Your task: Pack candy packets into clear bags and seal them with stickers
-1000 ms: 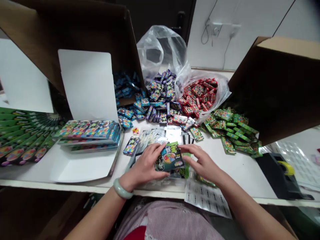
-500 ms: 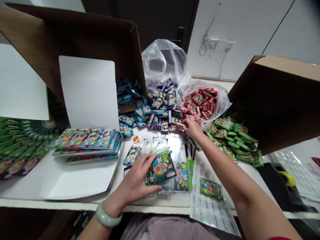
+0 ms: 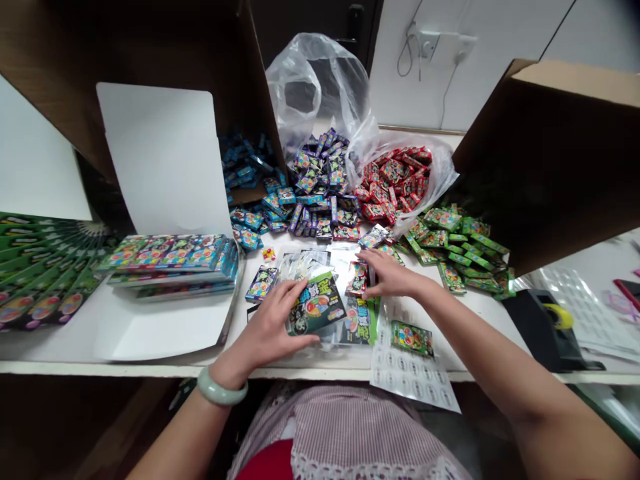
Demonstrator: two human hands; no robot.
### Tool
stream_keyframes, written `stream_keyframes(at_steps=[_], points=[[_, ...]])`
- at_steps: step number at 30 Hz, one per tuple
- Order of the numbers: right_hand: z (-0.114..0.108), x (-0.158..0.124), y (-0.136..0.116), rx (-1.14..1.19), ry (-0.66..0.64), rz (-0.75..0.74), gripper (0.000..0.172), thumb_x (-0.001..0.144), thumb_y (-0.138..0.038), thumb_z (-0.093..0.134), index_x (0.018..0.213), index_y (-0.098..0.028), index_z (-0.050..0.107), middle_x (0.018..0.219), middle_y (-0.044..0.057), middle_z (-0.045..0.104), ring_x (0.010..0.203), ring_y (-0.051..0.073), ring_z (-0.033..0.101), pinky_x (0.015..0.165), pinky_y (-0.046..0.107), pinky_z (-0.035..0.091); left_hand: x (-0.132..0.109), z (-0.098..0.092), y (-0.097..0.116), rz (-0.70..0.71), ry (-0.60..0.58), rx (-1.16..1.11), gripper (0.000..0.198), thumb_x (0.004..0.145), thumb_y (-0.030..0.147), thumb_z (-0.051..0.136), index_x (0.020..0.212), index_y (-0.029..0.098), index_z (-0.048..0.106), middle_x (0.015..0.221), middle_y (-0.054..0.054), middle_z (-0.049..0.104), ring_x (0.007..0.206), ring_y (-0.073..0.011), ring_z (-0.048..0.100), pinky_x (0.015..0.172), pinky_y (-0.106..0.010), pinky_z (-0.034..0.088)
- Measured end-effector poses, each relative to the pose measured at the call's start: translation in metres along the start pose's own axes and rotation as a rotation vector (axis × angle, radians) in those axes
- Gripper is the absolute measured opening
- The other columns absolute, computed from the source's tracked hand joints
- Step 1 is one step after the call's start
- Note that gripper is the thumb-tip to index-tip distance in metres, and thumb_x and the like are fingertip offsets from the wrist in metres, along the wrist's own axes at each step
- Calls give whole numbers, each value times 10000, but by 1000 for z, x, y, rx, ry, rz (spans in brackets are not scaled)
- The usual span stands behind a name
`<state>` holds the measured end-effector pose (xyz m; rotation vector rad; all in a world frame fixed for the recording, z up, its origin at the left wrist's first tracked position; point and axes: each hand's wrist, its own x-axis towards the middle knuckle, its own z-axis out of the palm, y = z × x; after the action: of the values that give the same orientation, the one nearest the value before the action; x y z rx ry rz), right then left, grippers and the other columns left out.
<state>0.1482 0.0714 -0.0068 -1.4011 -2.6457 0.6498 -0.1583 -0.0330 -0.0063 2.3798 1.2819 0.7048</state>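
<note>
My left hand grips the left side of a black printed bag with a green edge, fingers along its top and thumb at its lower edge. In my right hand is a small red candy box, pinched between thumb and fingers just right of that bag. More printed bags lie flat underneath. A purple candy box rests left of the bag, near a tiny red-and-yellow piece. A green candy box lies on a sticker sheet to the right.
Piles of blue, purple, red and green boxes line the back, the red ones in a clear plastic bag. An opened white display carton stands left. Large cardboard boxes flank the table; a tape dispenser sits right.
My right hand has drawn back from beside the red pile toward the printed bag, bringing the red candy box. My left hand keeps its hold. The view has tipped downward.
</note>
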Motion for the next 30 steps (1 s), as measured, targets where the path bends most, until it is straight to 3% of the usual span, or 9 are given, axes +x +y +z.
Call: stream_keyframes(at_steps=[2, 5, 7, 9, 13, 17, 25, 30], points=[[9, 0, 0, -14, -7, -16, 927, 610, -456, 835, 1401, -195, 428, 1434, 181, 457, 1353, 379, 361, 1085, 566, 308, 1, 1, 2, 14, -15, 4, 1000, 730, 497, 757, 1509, 298, 161, 1317, -144, 425, 1215, -361, 458, 1013, -576, 435], [14, -11, -11, -4, 152, -12, 742, 696, -355, 763, 1353, -172, 471, 1345, 174, 516, 1261, 340, 460, 1049, 520, 376, 1, 2, 1, 8, -14, 31, 1004, 734, 504, 752, 1509, 302, 146, 1315, -143, 426, 1211, -357, 462, 1008, -579, 436], [4, -25, -23, 46, 319, -31, 694, 752, -306, 703, 1381, -194, 433, 1363, 156, 494, 1266, 305, 456, 1051, 487, 392, 0, 3, 0, 5, -9, 51, 1007, 732, 508, 752, 1510, 285, 152, 1316, -147, 429, 1213, -359, 459, 1012, -577, 431], [-12, -41, -36, 75, 377, -121, 711, 791, -302, 671, 1430, -255, 363, 1416, 112, 457, 1302, 275, 421, 1080, 479, 369, 0, 4, -2, 12, -6, 65, 1009, 726, 511, 755, 1509, 249, 176, 1312, -155, 435, 1214, -359, 456, 1020, -560, 426], [-42, -58, -58, -63, 109, -302, 698, 810, -291, 660, 1445, -271, 372, 1450, 99, 441, 1307, 286, 410, 1097, 502, 337, 8, 7, -1, 82, 4, 78, 1011, 720, 529, 753, 1504, 181, 218, 1323, -176, 436, 1223, -358, 445, 1034, -537, 411], [-49, -56, -62, -126, -40, -346, 693, 787, -254, 673, 1431, -217, 419, 1459, 147, 402, 1292, 310, 421, 1064, 488, 379, 12, 8, 1, 144, -20, 65, 992, 720, 523, 756, 1498, 171, 250, 1332, -185, 447, 1232, -364, 440, 1040, -544, 395], [-48, -52, -64, -10, -80, -409, 613, 764, -218, 699, 1346, -214, 507, 1367, 131, 497, 1232, 285, 482, 1032, 468, 424, 11, 6, 5, 125, -110, -86, 989, 698, 498, 777, 1494, 216, 264, 1353, -162, 433, 1243, -348, 441, 1044, -526, 415], [-39, -44, -60, 97, -13, -310, 692, 744, -244, 759, 1360, -208, 448, 1435, 162, 401, 1291, 298, 448, 1061, 465, 416, 16, 7, 6, 97, -122, -100, 953, 688, 395, 790, 1481, 210, 294, 1347, -154, 435, 1241, -343, 447, 1036, -526, 430]])
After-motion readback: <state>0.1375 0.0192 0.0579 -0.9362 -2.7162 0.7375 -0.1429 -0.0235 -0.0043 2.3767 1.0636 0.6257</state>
